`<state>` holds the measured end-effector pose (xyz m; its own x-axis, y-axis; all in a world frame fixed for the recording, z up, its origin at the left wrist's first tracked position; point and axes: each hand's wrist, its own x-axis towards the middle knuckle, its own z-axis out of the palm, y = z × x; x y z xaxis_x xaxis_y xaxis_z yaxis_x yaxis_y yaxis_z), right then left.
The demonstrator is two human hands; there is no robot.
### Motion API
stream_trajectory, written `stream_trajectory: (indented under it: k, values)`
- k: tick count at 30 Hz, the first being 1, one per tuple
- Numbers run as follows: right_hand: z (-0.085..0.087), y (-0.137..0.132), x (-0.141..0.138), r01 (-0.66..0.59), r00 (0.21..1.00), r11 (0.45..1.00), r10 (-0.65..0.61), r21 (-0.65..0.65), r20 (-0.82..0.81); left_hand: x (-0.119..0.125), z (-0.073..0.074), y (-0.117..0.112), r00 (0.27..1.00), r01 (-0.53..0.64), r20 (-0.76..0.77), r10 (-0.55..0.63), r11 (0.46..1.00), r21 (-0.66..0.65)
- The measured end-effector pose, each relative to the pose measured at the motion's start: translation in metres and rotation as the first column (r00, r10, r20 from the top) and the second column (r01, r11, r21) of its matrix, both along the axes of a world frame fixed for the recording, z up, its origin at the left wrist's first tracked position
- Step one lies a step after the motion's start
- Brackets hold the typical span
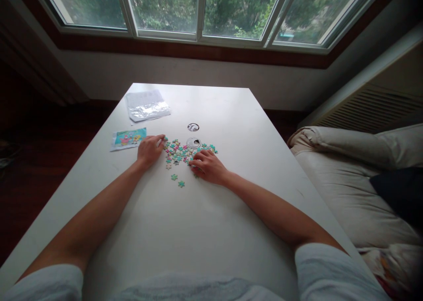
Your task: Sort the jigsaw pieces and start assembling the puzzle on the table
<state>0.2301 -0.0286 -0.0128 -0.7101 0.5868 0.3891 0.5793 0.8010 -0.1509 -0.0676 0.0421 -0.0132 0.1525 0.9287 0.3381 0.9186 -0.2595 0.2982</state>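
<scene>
A loose pile of small flower-shaped puzzle pieces (178, 153), mostly green with some pink and yellow, lies on the white table (158, 239). My left hand (150, 151) rests at the pile's left edge, its fingers stretched toward the pieces and a green one by the fingertips. Over the lower right of the pile lies my right hand (209, 166), fingers bent and slightly apart, touching pieces and hiding some. Two stray green pieces, one of them a lower piece (181, 184), sit nearer to me. No piece shows clearly gripped in either hand.
A colourful cartoon packet (129, 138) lies left of my left hand. Behind it is a clear plastic bag (147, 105) with paper. Two round table inserts (193, 143) (193, 127) sit beyond the pile. A beige sofa (343, 191) stands to the right, windows ahead.
</scene>
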Motion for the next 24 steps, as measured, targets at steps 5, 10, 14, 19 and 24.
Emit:
stream_trajectory:
  k: [5, 10, 14, 19, 24]
  values:
    - [0.001, 0.0, 0.0, 0.002, 1.0, 1.0, -0.002, 0.006, 0.009, 0.003, -0.005, 0.002, 0.985, 0.17, 0.008, -0.17, 0.985, -0.004]
    - [0.012, -0.008, -0.002, -0.016, 1.0, 1.0, 0.016, 0.005, 0.017, 0.001, -0.004, -0.001, 0.972, 0.23, 0.051, -0.23, 0.973, 0.001]
    - [0.024, -0.027, -0.011, -0.087, 0.996, 0.996, 0.087, -0.009, 0.019, 0.001, 0.009, -0.011, 0.962, 0.266, 0.07, -0.265, 0.964, -0.003]
    - [0.027, -0.043, -0.024, -0.195, 0.978, 0.981, 0.195, -0.015, 0.074, 0.001, 0.048, -0.027, 0.876, 0.481, 0.041, -0.481, 0.863, -0.154]
    - [0.023, -0.037, -0.023, -0.141, 0.986, 0.99, 0.139, 0.011, 0.089, 0.002, 0.079, -0.046, 0.749, 0.614, 0.058, -0.66, 0.66, -0.433]
